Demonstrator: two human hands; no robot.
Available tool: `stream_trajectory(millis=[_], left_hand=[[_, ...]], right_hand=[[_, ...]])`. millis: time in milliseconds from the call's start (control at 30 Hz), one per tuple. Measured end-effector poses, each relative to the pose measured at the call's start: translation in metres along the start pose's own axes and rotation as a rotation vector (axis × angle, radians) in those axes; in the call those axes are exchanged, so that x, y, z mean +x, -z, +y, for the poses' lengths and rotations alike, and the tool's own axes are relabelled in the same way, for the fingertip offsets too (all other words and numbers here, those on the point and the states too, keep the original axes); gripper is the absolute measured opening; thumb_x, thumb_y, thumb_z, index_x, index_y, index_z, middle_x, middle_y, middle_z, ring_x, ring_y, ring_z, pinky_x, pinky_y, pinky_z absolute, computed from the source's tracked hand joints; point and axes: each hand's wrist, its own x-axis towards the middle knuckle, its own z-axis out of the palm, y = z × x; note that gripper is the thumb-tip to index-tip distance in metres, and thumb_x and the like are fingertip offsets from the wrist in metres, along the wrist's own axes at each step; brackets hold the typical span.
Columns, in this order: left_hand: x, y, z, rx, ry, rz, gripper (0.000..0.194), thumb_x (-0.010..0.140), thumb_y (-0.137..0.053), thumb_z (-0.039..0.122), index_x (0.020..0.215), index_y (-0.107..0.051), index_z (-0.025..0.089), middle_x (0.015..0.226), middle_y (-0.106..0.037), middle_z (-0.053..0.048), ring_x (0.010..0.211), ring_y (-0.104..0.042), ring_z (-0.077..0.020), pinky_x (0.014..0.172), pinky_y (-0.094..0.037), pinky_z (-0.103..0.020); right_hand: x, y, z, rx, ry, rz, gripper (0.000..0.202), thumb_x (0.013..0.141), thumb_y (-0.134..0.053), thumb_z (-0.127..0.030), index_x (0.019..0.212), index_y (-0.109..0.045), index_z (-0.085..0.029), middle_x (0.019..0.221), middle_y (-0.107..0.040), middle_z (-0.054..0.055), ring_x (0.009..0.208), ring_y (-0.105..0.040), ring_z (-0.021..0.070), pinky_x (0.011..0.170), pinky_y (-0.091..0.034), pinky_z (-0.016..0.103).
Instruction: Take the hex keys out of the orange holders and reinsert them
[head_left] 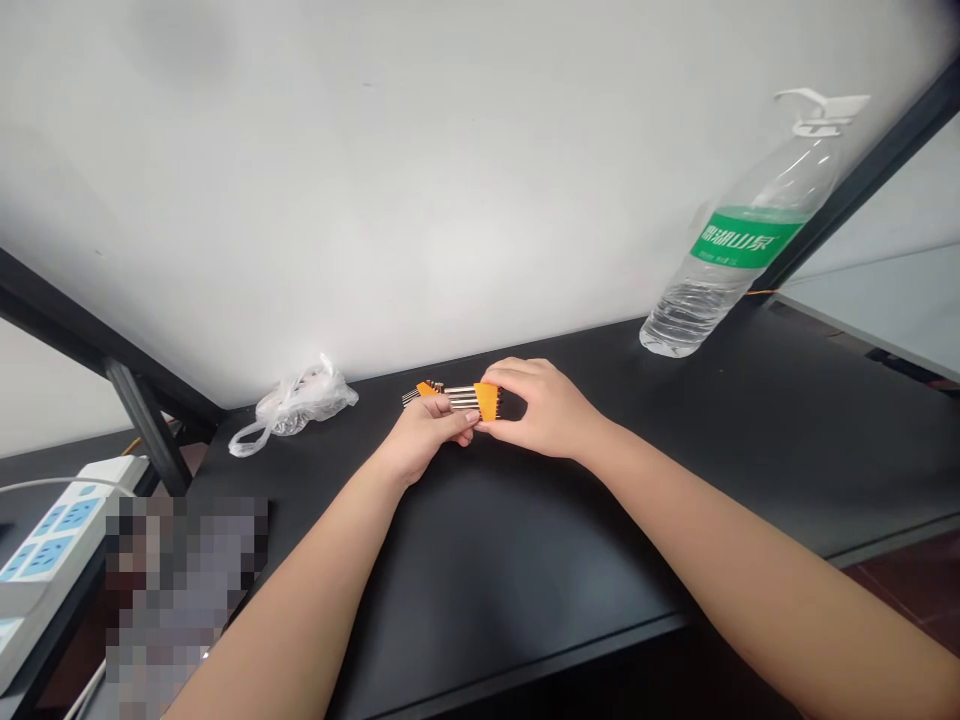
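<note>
Between my two hands is a bundle of thin metal rods with orange end pieces (487,402), held just above the black table top. My left hand (424,435) pinches the bundle near its middle and left part, with the thumb across the front. My right hand (544,405) grips the orange piece at the right end, thumb below and fingers above. A second orange piece shows behind my left fingers, with dark rod tips sticking out to the left. What the rods are exactly is too small to tell.
A crumpled clear plastic bag (300,402) lies at the table's back left. A large water bottle with a green label (746,240) stands at the back right against the wall. A white power strip (52,550) is at the far left. Black frame bars rise at both sides.
</note>
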Motion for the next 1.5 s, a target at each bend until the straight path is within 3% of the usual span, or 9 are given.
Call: stream_trajectory(millis=[200,500,767,867,1100,1167,1267,1367,1500], left_hand=[[0.002,0.003,-0.003,-0.036,0.014,0.048,0.029,0.081,-0.083,0.037,0.074,-0.066,0.014,0.074,-0.064,-0.001,0.069,-0.058,-0.0108,0.073,-0.049,-0.029],[0.001,0.004,-0.003,-0.144,0.027,0.087,0.027,0.08,-0.083,0.037,0.081,-0.067,0.015,0.079,-0.066,-0.003,0.071,-0.063,-0.0126,0.08,-0.055,-0.033],[0.002,0.002,-0.001,-0.12,0.054,0.103,0.037,0.084,-0.08,0.043,0.108,-0.068,0.017,0.1,-0.074,-0.009,0.077,-0.07,-0.016,0.084,-0.058,-0.038],[0.003,0.001,-0.004,-0.06,0.066,0.113,0.039,0.081,-0.083,0.041,0.106,-0.069,0.015,0.101,-0.075,-0.01,0.077,-0.07,-0.0158,0.079,-0.058,-0.035],[0.004,0.003,-0.011,0.355,-0.028,0.323,0.027,0.089,-0.071,0.044,0.104,-0.07,0.021,0.076,-0.07,-0.002,0.061,-0.061,-0.0155,0.066,-0.051,-0.033],[0.003,0.009,-0.01,0.589,-0.123,0.457,0.021,0.092,-0.064,0.041,0.101,-0.07,0.023,0.081,-0.071,-0.004,0.071,-0.064,-0.0196,0.073,-0.051,-0.036],[0.002,0.021,-0.009,0.934,-0.284,0.587,0.022,0.094,-0.059,0.033,0.109,-0.07,0.023,0.111,-0.073,-0.008,0.107,-0.064,-0.028,0.095,-0.048,-0.042],[0.003,0.029,-0.014,1.177,-0.235,0.604,0.043,0.09,-0.064,0.035,0.13,-0.063,0.022,0.136,-0.065,-0.013,0.132,-0.049,-0.0358,0.107,-0.039,-0.049],[0.007,0.03,-0.02,1.28,-0.113,0.518,0.045,0.091,-0.064,0.037,0.134,-0.06,0.024,0.134,-0.066,-0.014,0.128,-0.051,-0.0377,0.103,-0.038,-0.052]], right_hand=[[0.0,0.0,0.006,0.008,-0.016,0.041,0.024,0.08,-0.077,-0.036,0.099,-0.067,-0.025,0.111,-0.072,0.005,0.1,-0.068,0.0262,0.095,-0.046,0.042],[-0.002,-0.002,0.017,0.025,-0.056,0.051,0.034,0.076,-0.081,-0.038,0.104,-0.068,-0.026,0.11,-0.07,0.005,0.095,-0.067,0.0272,0.091,-0.051,0.044],[-0.003,-0.004,0.013,0.106,-0.092,-0.15,0.032,0.08,-0.077,-0.037,0.109,-0.069,-0.026,0.11,-0.068,0.005,0.091,-0.066,0.0232,0.08,-0.052,0.037],[-0.003,-0.007,0.011,0.13,-0.129,-0.213,0.033,0.081,-0.076,-0.04,0.11,-0.069,-0.027,0.107,-0.068,0.004,0.089,-0.065,0.0225,0.078,-0.051,0.036],[-0.003,-0.008,0.031,0.115,-0.179,-0.246,0.039,0.08,-0.078,-0.043,0.113,-0.068,-0.025,0.11,-0.068,0.005,0.091,-0.065,0.0229,0.078,-0.05,0.035],[-0.003,-0.008,0.043,0.059,-0.221,-0.247,0.042,0.08,-0.078,-0.045,0.116,-0.068,-0.025,0.112,-0.067,0.006,0.093,-0.065,0.0237,0.08,-0.051,0.036],[-0.003,-0.009,0.063,-0.057,-0.277,-0.262,0.046,0.08,-0.077,-0.049,0.119,-0.068,-0.025,0.113,-0.066,0.008,0.102,-0.063,0.0275,0.085,-0.051,0.039],[-0.005,-0.008,0.082,-0.172,-0.332,-0.267,0.045,0.084,-0.072,-0.051,0.121,-0.068,-0.027,0.12,-0.065,0.01,0.114,-0.059,0.0325,0.092,-0.049,0.045],[-0.007,-0.003,0.094,-0.32,-0.429,-0.217,0.049,0.087,-0.068,-0.051,0.129,-0.064,-0.025,0.133,-0.06,0.016,0.124,-0.053,0.0405,0.097,-0.045,0.056]])
